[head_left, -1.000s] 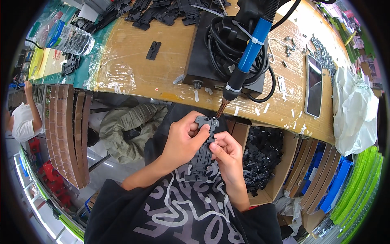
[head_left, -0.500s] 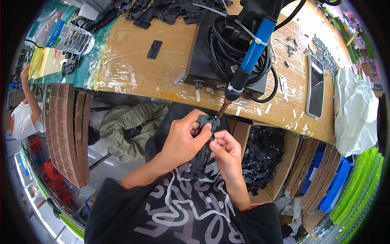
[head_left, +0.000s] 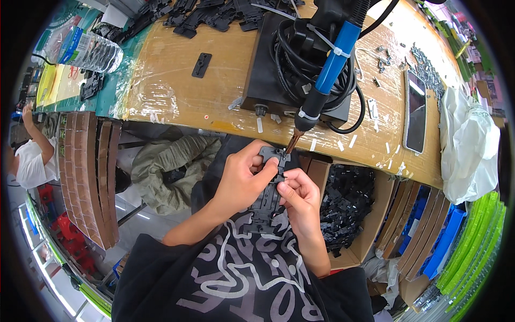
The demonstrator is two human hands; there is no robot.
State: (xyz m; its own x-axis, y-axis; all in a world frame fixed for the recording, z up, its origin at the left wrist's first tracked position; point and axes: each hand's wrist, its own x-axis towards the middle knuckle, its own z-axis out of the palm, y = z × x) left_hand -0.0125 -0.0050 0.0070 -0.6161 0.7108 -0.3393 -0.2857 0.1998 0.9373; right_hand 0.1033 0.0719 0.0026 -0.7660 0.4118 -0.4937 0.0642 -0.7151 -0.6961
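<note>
A long black plastic part (head_left: 265,206) is held upright in front of my chest, its upper end just under the table's edge. My left hand (head_left: 241,177) grips that upper end, thumb pressed flat on its face. Against the part's right side, the curled thumb and fingers of my right hand (head_left: 301,196) pinch its edge; anything small between them is hidden. A soldering iron (head_left: 328,72) with a blue grip points downward from a black box. Its copper-coloured tip (head_left: 293,140) meets or almost meets the part's top right corner; contact cannot be made out.
Coiled black cable lies on the black box (head_left: 257,80). On the table (head_left: 161,80) are a flat black plate (head_left: 201,65), a heap of black parts (head_left: 214,16), a bottle (head_left: 91,49), loose screws (head_left: 426,67) and a phone (head_left: 415,110). A carton (head_left: 351,260) of black pieces stands below right.
The black part's lower end has tilted slightly upward, and the fingers of my right hand have shifted a little along its side. My left hand keeps its grip.
</note>
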